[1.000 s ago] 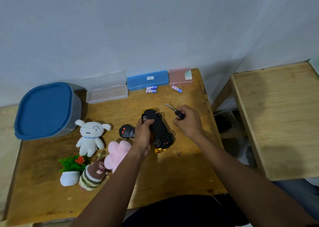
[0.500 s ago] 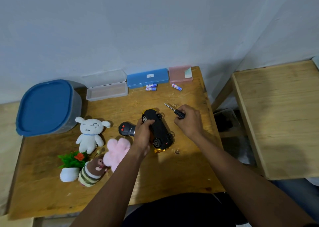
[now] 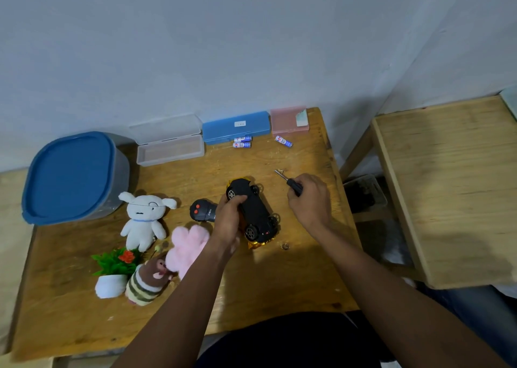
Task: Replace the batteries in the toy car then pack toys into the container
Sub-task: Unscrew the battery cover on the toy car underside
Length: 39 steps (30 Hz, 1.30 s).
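Toy car [image 3: 253, 209] is lying wheels-up on the table [image 3: 279, 283], looking like light, rigid plastic best gripped by its flanks clear of the rolling wheels, just where the left hand [image 3: 228, 219] is clamping it, while the right hand [image 3: 309, 199] is gripping the screwdriver [image 3: 289, 181] nearby, neither having shifted from a second ago.

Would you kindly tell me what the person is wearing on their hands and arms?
Nothing that shows: the left hand and right hand are ungloved, with no ring, watch or bracelet visible, and both forearms are bare, without sleeves, down to the frame's lower edge.
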{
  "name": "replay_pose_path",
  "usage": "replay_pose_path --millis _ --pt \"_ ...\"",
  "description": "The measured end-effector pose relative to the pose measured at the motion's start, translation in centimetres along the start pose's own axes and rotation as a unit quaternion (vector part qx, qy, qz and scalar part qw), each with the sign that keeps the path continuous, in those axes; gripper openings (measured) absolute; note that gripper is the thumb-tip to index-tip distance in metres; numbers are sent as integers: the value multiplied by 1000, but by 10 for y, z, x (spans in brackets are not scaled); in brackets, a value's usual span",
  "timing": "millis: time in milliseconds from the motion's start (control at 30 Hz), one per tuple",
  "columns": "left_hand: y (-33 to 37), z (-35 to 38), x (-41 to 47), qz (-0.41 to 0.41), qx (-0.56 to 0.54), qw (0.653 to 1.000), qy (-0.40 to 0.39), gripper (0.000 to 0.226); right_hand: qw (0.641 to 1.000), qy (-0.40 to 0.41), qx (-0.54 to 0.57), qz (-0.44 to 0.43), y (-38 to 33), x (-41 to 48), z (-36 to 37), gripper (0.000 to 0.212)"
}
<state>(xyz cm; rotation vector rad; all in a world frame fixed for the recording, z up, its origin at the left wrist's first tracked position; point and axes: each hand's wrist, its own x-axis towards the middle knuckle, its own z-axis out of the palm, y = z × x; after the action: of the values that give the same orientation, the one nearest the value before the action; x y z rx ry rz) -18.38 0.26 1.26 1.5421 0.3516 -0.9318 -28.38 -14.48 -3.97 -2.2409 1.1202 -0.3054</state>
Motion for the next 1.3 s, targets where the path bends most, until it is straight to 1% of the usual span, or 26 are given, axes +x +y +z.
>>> replay_pose_path --millis 100,200,367,533,700,833,900,1000,1100,1200,1300 --pt "0 0 -2 -7 -3 1000 1 35 999 24 -48 10 0 -6 -2 20" --pt "-3 -1 -3 -10 3 1000 -2 37 997 28 -70 18 -1 -10 -1 27" --pt "-5 -2 -5 -15 4 1000 -22 39 998 17 -59 24 -4 -12 -2 29" --pt "-1 -2 -12 -29 -17 998 -51 36 998 7 -56 26 -5 -15 -4 30" --pt "-1 -3 -17 -30 -18 997 -68 40 997 -5 -70 30 -8 -16 -8 31" --pt "-2 -4 -19 -29 -35 995 -86 36 996 -9 -85 37 -7 -17 -10 39" --pt "-1 -5 -21 -26 -43 994 -101 32 996 -10 -88 27 -6 -18 -9 43" --pt "1 -6 -23 -30 -57 990 -127 32 996 -15 -90 16 -6 -18 -10 52" --pt "3 -7 -24 -29 -64 989 -131 32 997 7 -81 -10 -13 -23 -14 51" --pt "4 -10 -26 -30 -59 989 -131 36 998 29 -17 -60 -28 -33 -15 47" --pt "1 -14 -25 -27 -61 990 -126 37 993 7 48 -106 -46 -47 -10 41"
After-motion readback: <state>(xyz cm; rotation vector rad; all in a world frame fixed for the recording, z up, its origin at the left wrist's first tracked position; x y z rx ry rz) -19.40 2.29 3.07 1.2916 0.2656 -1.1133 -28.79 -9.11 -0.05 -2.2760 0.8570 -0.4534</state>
